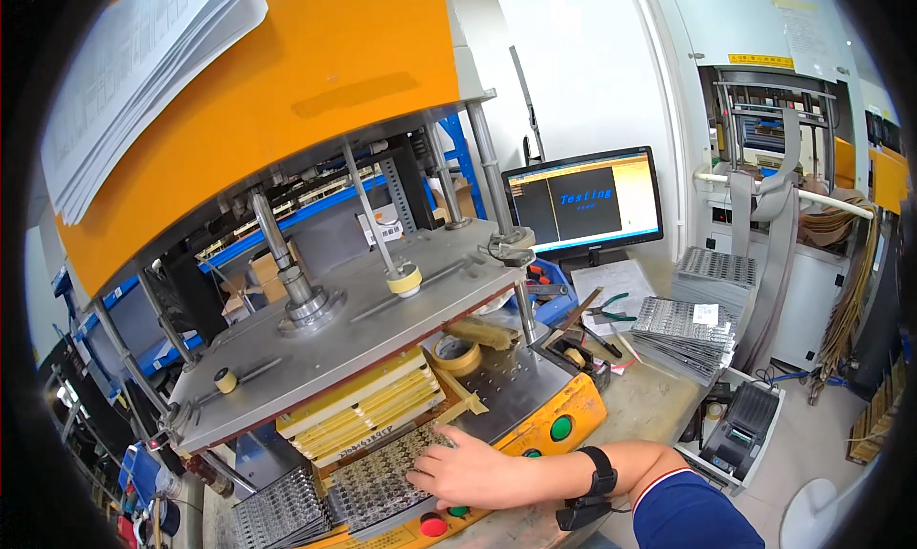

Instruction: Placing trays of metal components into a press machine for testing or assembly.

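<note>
Right hand (465, 474) fingers spread flat on circuit panel (382, 473); press plate (334, 334) overhangs; green button (561, 428) near.

Head camera, looking down and to the left over a test press on the bench.

There is only one view, a wide fisheye worn on the person's head, so straight edges bow toward the dark rim. It faces down and forward, tilted left, very near the orange press housing (287, 81) that fills the upper left. The grey press plate (344, 329) sits at the centre, close below the lens. The right hand (468, 473) enters from the lower edge. The monitor (585, 203) and the bench (650, 396) lie farther off to the right.
</note>
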`<state>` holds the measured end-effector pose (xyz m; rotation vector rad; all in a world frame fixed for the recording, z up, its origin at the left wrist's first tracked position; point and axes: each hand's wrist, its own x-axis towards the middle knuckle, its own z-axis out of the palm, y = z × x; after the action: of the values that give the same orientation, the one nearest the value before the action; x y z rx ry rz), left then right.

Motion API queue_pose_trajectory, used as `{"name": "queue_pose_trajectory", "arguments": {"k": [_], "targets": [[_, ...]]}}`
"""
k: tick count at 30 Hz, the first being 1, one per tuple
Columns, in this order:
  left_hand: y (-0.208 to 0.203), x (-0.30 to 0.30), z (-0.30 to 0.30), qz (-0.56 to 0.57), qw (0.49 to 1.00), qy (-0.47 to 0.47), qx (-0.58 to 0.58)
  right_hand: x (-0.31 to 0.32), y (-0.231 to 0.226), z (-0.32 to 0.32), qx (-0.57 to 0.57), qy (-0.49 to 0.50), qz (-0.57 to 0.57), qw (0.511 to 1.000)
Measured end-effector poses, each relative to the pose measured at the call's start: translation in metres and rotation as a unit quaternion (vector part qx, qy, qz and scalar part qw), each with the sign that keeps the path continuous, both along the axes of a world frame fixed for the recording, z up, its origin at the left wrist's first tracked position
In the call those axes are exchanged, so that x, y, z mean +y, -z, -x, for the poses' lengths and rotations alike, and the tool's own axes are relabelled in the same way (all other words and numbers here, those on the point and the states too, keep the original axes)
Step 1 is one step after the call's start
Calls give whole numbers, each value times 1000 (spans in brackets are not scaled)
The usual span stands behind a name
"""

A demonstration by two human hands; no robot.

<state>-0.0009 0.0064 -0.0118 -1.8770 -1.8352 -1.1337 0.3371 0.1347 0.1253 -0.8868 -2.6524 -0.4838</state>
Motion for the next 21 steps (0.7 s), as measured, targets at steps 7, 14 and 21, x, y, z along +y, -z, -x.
{"name": "queue_pose_trajectory", "arguments": {"k": [7,14,21], "targets": [[-8,-2,-8,-27,999,13,24,10,7,2,-11,-11,-39,999],[-12,-2,1,26,996,81,9,12,4,-3,23,-37,-4,999],[0,5,5,-19,996,77,39,-1,7,-39,140,-16,71,987]]}}
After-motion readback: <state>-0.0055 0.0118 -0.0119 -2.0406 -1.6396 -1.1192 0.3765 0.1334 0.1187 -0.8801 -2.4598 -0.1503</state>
